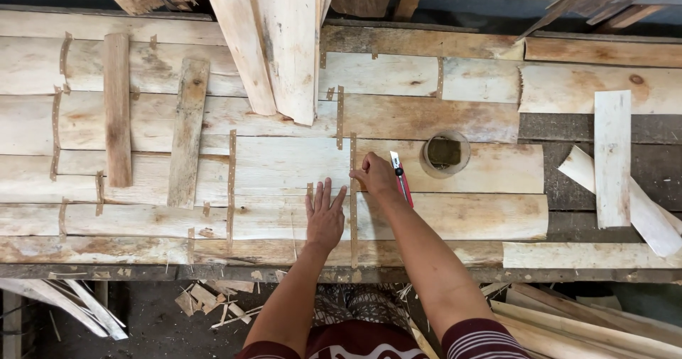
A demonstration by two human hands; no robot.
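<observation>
- A round clear tub [445,153] sits on the veneer just right of the hands; something dark and greenish fills its bottom, too murky to tell what.
- The left hand [325,217] lies flat, palm down, on the pale veneer sheets [284,167], fingers straight and slightly fanned, gripping nothing.
- The right hand [376,176] sits just above and right of it, fingers curled together, fingertips pressing on a thin vertical tape strip [353,210] running along the seam between two sheets.
- A red-and-white utility knife [401,178] lies right beside that hand, touching its edge; whether the hand holds it, I can't tell.
- Both forearms reach up from the bottom edge, converging at the seam, striped sleeves at the elbows.
- Loose wood slats [117,110] rest on the sheets far left.
</observation>
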